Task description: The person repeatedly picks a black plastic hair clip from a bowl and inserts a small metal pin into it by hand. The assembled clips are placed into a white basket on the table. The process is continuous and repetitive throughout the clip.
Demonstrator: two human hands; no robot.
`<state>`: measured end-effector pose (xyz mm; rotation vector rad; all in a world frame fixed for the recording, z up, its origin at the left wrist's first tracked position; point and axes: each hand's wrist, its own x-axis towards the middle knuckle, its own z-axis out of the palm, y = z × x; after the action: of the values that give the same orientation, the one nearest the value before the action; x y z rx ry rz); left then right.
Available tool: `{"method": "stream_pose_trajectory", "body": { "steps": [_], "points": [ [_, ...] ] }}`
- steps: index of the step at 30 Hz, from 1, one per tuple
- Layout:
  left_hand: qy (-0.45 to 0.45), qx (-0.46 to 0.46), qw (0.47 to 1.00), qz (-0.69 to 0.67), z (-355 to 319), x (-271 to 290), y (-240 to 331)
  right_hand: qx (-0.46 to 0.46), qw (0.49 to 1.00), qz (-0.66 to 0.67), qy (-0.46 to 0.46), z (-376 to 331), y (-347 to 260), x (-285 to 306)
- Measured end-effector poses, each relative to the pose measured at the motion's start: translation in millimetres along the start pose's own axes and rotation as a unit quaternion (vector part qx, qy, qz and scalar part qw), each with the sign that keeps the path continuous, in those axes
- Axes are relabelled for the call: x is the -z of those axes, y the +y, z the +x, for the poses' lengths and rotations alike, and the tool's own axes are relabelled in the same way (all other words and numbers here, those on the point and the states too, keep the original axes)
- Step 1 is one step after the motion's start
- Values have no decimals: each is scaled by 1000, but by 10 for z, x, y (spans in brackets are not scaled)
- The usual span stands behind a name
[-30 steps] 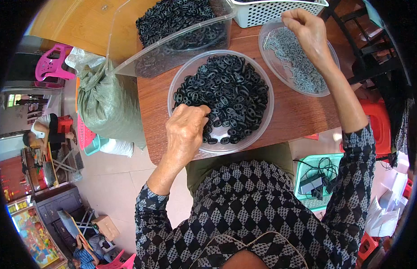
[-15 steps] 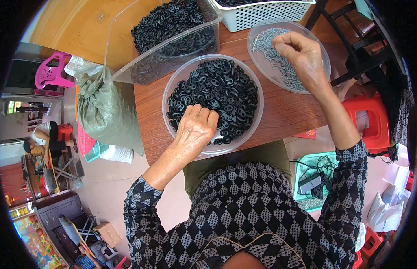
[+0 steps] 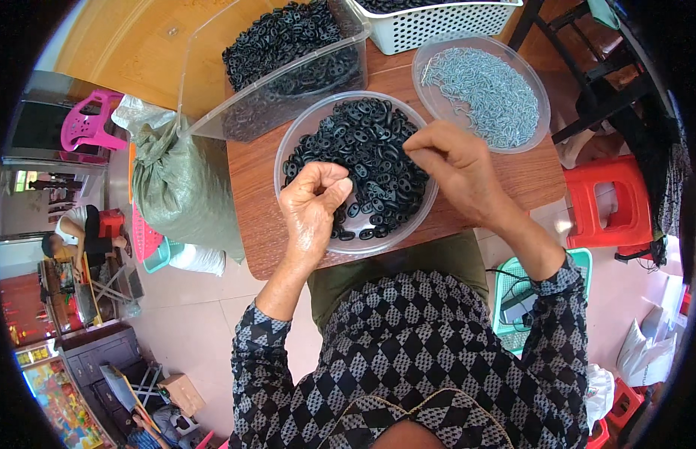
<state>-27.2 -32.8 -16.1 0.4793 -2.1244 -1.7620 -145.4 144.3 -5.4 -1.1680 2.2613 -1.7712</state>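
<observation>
Head view: we see both hands over a round clear bowl (image 3: 353, 224) heaped with small black parts (image 3: 374, 146), each with two holes, set at the table's near edge. The left hand (image 3: 309, 209) is curled in a near-pinch above the bowl's left side, thumb and index finger almost meeting; the right hand (image 3: 464, 176) is at the bowl's right, thumb and forefinger drawn together. We cannot tell whether either grips anything, as any piece there would be too small or hidden.

We judge that the bowl sits right before the lap so both hands reach it easily, elbows bent. The shallow tray (image 3: 430, 97) of silvery screw-like pieces (image 3: 498, 97) lies just beyond on the right, likely for short reaches. A clear tub (image 3: 281, 78) of similar black parts stands farther back at left, beside a white perforated basket (image 3: 445, 26), perhaps as a supply kept out of the hands' way.

As for brands or labels, we make out none on the bowl, tray or tub; the colourful printed panel (image 3: 52, 404) at lower left is too blurred for us to read
</observation>
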Motion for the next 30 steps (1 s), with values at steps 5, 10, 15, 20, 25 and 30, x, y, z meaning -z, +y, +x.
{"method": "stream_pose_trajectory", "body": {
  "steps": [5,10,15,20,25,30],
  "points": [
    [15,33,998,-49,31,-138,91,-6,1000,3,-18,-69,-73,-135],
    [5,47,985,-166,-24,-144,135,-2,999,22,-36,-173,-107,-277],
    [-16,62,971,-229,-95,-163,196,-17,995,96,-16,-179,-167,-367],
    [-9,91,956,-278,-125,-211,149,3,995,95,-10,-209,-165,-381],
    [16,67,968,-242,-255,-265,92,20,994,103,-15,-206,-122,-396],
    [19,9,990,-136,-340,-214,191,5,991,101,-83,-192,-138,-308]
  ]
}}
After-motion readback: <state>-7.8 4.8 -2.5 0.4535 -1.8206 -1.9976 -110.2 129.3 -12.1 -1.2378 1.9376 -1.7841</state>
